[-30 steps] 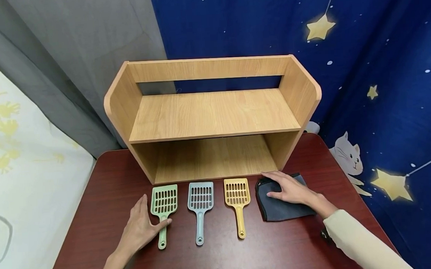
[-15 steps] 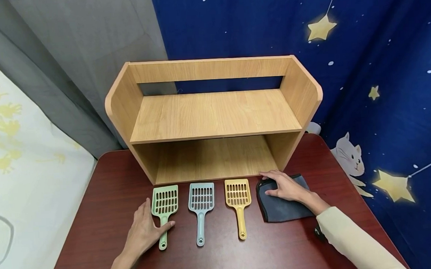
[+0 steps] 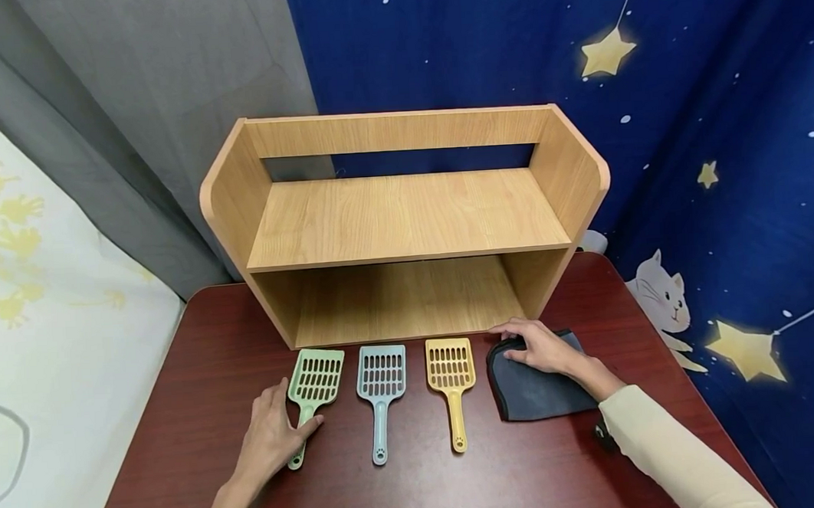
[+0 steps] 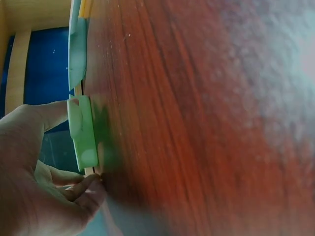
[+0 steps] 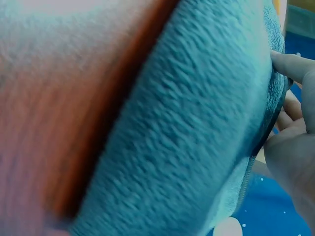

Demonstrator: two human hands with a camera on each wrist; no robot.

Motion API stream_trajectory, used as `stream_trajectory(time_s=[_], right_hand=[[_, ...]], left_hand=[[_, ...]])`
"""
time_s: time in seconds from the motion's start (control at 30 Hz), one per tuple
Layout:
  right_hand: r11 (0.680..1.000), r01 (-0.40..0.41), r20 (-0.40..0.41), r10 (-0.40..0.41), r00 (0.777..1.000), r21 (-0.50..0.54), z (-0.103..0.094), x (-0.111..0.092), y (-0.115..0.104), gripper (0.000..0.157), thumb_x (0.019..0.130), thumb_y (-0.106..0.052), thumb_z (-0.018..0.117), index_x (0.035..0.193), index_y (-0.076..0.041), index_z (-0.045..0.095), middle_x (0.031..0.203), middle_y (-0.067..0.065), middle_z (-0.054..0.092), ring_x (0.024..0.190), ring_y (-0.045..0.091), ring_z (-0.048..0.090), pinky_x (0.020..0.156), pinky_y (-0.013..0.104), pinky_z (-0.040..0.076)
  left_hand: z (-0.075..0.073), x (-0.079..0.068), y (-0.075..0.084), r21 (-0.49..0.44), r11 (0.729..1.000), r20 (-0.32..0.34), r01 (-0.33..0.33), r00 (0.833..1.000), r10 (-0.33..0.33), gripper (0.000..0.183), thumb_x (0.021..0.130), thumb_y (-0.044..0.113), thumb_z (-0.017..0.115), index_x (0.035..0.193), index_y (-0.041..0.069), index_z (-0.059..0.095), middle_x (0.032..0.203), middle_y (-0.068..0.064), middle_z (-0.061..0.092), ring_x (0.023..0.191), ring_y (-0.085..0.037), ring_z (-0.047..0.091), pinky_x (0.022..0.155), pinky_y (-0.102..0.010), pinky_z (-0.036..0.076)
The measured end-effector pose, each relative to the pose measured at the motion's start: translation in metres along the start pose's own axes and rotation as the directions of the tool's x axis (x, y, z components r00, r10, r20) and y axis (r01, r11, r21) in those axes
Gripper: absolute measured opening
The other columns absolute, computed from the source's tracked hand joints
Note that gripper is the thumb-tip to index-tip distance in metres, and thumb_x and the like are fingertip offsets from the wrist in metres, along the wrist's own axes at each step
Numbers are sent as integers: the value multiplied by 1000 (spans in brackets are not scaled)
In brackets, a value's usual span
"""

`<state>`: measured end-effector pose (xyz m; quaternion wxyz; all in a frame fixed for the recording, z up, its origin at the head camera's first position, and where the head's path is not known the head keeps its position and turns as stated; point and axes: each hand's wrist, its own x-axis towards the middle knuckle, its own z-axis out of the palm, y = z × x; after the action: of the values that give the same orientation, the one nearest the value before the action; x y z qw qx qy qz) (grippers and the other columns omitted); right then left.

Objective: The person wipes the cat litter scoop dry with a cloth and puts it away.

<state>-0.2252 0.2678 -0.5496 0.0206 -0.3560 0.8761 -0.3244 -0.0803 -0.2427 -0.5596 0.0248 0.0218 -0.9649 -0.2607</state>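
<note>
Slightly tilted on the table, a green litter scoop point(image 3: 317, 378) has its slotted head toward the shelf. My left hand point(image 3: 271, 434) grips it across the handle, thumb on the right side and fingers on the left; the left wrist view shows the green handle point(image 4: 82, 132) between thumb and fingers. A blue-grey litter scoop point(image 3: 381, 378) and a yellow litter scoop point(image 3: 450, 367) lie to its right. My right hand point(image 3: 546, 346) pinches the upper edge of a dark grey, black-trimmed folded cloth point(image 3: 542, 393). Its fuzzy surface point(image 5: 182, 108) fills much of the right wrist view.
A two-tier wooden shelf point(image 3: 405, 216) stands behind the scoops, its lower front edge close to their heads. Both shelf levels are bare. Reddish-brown table point(image 3: 420, 495) extends in front. Grey and blue star-patterned curtains point(image 3: 437, 45) hang behind.
The green scoop has turned, its head going right and its handle end left, as my left thumb moved with it. My right thumb has drawn closer to its fingers at the cloth's edge.
</note>
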Motion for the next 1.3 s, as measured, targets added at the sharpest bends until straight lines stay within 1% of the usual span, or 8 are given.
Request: stream_trajectory(time_s=[0.17,0.3,0.37,0.47,0.67,0.87,1.13,1.3], right_hand=[[997,-28,46,25,999,66,-12,1,-5,42,91,3,79,132,0,68,127,15,74,109,26,74,93,43,57],[994,23,28,-26,999,108,-21,0,-9,34,89,9,79,120,1,69,118,16,75,105,25,74,90,36,56],[992,58,17,-61,998,113,-26,-1,-11,30,88,10,79,114,-2,69,111,11,76,102,21,73,87,33,55],[990,99,9,-101,995,103,-36,-1,-13,27,88,10,78,107,-8,69,103,3,75,94,17,69,82,33,53],[990,102,47,-107,993,95,-59,-2,-18,24,91,10,75,98,-13,74,96,-2,73,83,12,62,74,30,51],[994,110,79,-111,991,15,-80,-5,-22,28,90,14,73,100,-11,81,101,0,74,94,14,68,83,23,52],[1000,16,62,-17,998,8,-101,-10,-30,27,96,12,67,106,-8,82,107,5,78,100,10,68,86,16,49],[998,-29,45,26,999,62,-103,-13,-35,25,102,6,63,115,-6,80,115,8,77,107,14,67,91,13,46]], left_hand=[[-2,0,-3,-17,1000,-26,-10,1000,9,84,87,31,86,146,-16,47,132,-31,55,123,-47,54,98,-63,48],[-3,-1,-5,-46,998,-6,42,999,-42,68,89,28,85,135,-13,56,118,-21,60,97,-33,62,89,-57,51],[-4,-1,-6,-61,995,3,76,997,-76,59,90,27,84,130,-10,60,112,-17,61,91,-28,61,85,-54,51],[-4,0,-7,-75,993,-5,89,996,-89,45,90,23,83,119,-6,64,102,-13,64,86,-26,62,78,-50,52],[-6,1,-11,-65,997,-20,52,998,-54,27,95,15,79,110,-5,69,91,-9,66,78,-24,60,71,-47,51],[-6,2,-15,-57,998,-20,17,1000,-18,25,99,16,74,113,-4,67,86,-6,63,75,-23,58,67,-47,49],[-15,10,-12,-61,996,-70,-68,995,64,22,99,14,75,114,0,70,86,-3,63,76,-21,56,68,-41,47],[-23,16,-1,-60,991,-76,-121,990,117,22,98,13,76,117,2,73,93,-5,69,82,-22,60,72,-45,49]])
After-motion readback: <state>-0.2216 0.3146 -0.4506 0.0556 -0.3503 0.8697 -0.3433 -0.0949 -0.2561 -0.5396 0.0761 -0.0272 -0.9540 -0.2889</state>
